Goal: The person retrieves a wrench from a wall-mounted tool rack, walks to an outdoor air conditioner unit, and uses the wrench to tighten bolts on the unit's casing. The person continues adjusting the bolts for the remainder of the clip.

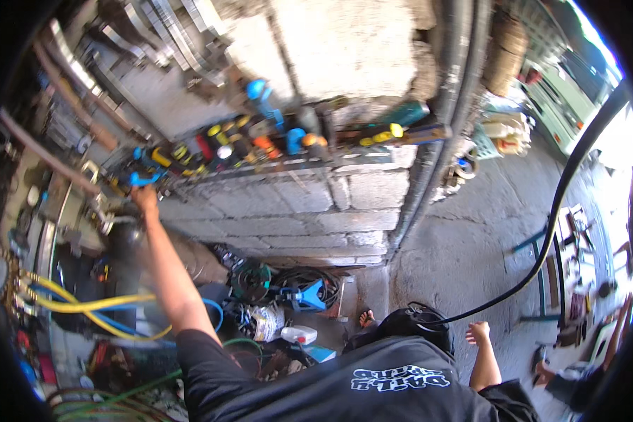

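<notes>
My left hand (145,194) reaches up to the left end of a tool rail (323,153) on the block wall, its fingers closed on a blue-handled tool (145,178). Beside it is a row of hanging hand tools with yellow (160,156), orange (266,146) and blue (295,141) handles, slightly blurred. My right hand (477,332) hangs low at my side, near a black hose (513,287), its fingers loosely bent and holding nothing.
Metal bars (165,35) stand above left. Yellow and blue hoses (77,304), coiled cables and a blue plastic item (308,297) lie below. Rightward are grey concrete floor (464,232), pipes (429,190), a vehicle (563,112) and another seated person (577,383) at lower right.
</notes>
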### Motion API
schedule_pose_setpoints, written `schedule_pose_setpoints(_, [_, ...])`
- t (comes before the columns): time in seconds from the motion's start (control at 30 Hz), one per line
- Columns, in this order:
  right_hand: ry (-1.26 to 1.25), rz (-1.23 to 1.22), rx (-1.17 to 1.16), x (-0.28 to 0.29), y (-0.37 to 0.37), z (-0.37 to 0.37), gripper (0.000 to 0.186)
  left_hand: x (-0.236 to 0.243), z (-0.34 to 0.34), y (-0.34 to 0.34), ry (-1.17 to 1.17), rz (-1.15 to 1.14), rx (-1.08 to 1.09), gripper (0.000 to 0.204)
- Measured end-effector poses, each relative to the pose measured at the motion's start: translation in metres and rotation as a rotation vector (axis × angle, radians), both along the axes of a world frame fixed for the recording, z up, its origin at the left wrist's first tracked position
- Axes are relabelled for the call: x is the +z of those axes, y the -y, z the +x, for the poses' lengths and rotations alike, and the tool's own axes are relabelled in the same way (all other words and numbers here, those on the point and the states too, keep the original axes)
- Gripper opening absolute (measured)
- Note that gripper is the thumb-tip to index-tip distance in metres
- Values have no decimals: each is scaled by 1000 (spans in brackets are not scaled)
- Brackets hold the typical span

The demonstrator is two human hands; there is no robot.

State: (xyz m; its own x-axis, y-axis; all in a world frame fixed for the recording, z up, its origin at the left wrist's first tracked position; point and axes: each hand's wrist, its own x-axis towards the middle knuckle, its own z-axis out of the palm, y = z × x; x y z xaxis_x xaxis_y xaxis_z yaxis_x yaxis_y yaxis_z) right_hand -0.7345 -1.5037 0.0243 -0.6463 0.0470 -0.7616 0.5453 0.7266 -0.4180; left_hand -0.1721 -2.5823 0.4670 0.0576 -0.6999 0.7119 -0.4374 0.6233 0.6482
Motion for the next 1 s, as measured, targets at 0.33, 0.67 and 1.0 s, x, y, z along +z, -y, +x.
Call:
schedule_pose_setpoints(0.33, [52,-43,87,9,43,-11,26,40,8,-63,-191,310,-299,12])
schedule_pose_setpoints(0.67, [46,-28,183,11,88,-25,28,83,19,-109,-72,469,-366,27])
schedule_pose_setpoints(1.0, [53,40,197,-6,110,-43,26,65,23,-94,-240,399,-591,31])
